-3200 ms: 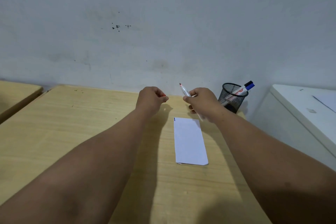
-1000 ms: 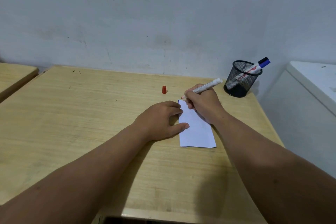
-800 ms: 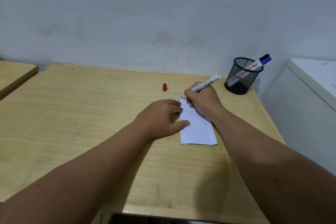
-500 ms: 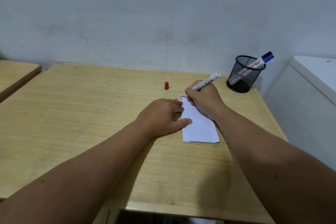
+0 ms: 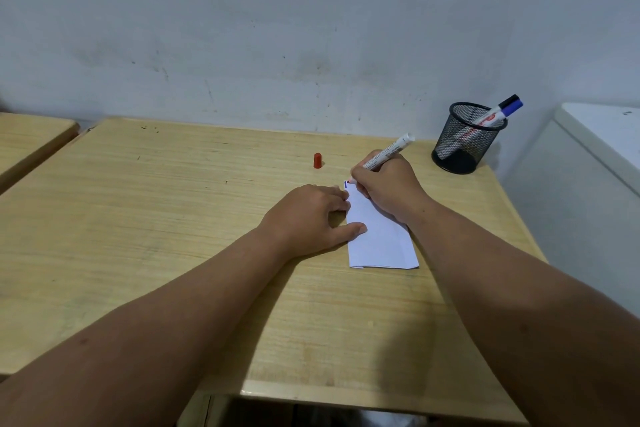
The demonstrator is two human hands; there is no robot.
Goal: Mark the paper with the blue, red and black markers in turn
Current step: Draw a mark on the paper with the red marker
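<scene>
A folded white paper lies on the wooden desk, with a short blue mark at its top left corner. My right hand grips the uncapped red marker, whose tip touches the paper's top left corner beside the blue mark. My left hand rests flat on the desk, fingertips and thumb pressing the paper's left edge. The red cap stands upright on the desk behind my left hand. The blue marker and a black-capped marker lean in a black mesh cup.
The mesh cup stands at the desk's back right corner, near the grey wall. A white cabinet sits to the right of the desk. Another wooden desk adjoins on the left. The desk's front edge is close below my forearms.
Earlier both hands were raised, pulling the red cap off. The cap now stands on the desk, my left hand holds the paper down, and the marker tip stays at the corner.
</scene>
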